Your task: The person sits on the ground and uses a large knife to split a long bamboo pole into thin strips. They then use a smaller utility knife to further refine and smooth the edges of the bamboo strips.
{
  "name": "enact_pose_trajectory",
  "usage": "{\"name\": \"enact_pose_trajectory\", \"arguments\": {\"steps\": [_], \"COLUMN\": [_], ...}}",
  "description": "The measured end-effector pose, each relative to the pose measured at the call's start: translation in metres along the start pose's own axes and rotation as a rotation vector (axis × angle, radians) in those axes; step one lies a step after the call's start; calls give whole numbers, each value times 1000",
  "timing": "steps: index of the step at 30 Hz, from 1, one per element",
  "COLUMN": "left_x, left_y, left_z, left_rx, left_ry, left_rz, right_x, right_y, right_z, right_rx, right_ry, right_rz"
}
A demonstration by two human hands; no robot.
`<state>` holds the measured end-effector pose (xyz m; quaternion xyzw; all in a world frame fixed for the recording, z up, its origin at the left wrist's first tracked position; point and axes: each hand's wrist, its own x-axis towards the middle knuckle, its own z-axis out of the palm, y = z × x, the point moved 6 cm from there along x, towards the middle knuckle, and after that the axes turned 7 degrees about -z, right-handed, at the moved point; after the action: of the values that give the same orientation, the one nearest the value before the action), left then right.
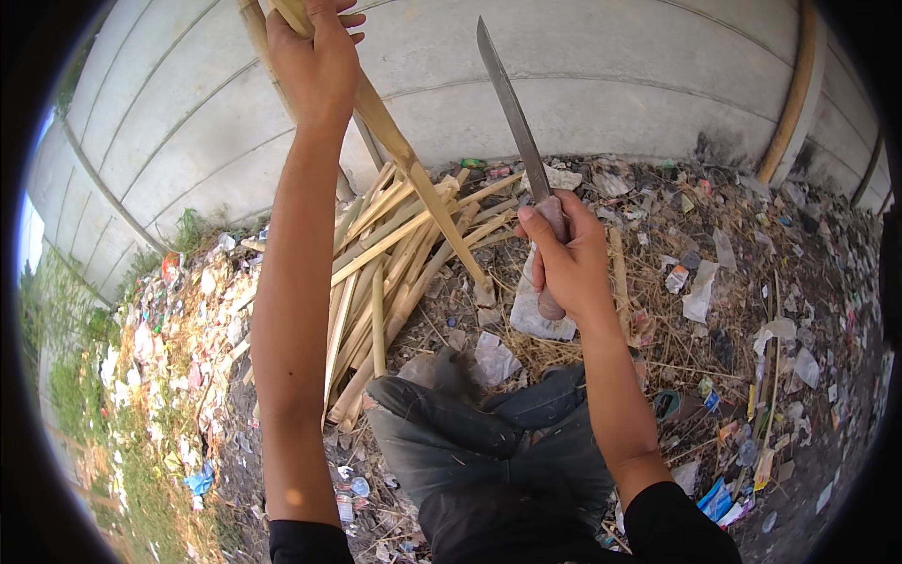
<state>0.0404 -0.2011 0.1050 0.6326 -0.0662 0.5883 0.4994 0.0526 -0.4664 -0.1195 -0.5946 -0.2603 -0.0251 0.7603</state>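
Nearest to you is your own bent knee in dark trousers [489, 442], tucked between your two forearms as you sit on the littered ground [752, 310]. Your left hand [315, 61] is raised far and high, fingers wrapped tight around the upper part of a long bamboo stick [413, 174], thumb side toward the wall. That stick runs on a slant: from your left fist at the far left it comes down and to the right, its lower tip planted on the ground just left of your right hand. Your right hand [564, 258] is clenched around the handle of a long knife [512, 108], and the blade points up and away from you, leaning a touch left toward the grey concrete wall [611, 85]. So the stick lies to the left of the blade, close beside it but not touching, and its long axis crosses in front of your knife hand; your right hand is the one nearer its lower half. Beyond the stick's tip a heap of split bamboo pieces [385, 273] fans out on the ground, with scraps of paper and plastic scattered right.
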Motion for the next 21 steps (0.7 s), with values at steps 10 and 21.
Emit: {"name": "enact_pose_trajectory", "arguments": {"steps": [10,21], "left_x": [27,52], "left_y": [-2,-27], "left_z": [24,64], "left_rx": [0,-166], "left_ry": [20,-141], "left_rz": [-102,-120], "right_x": [-25,-58], "right_y": [-101,-3], "right_z": [10,16], "right_rx": [198,223], "right_ry": [107,-126], "right_rz": [-274,319]}}
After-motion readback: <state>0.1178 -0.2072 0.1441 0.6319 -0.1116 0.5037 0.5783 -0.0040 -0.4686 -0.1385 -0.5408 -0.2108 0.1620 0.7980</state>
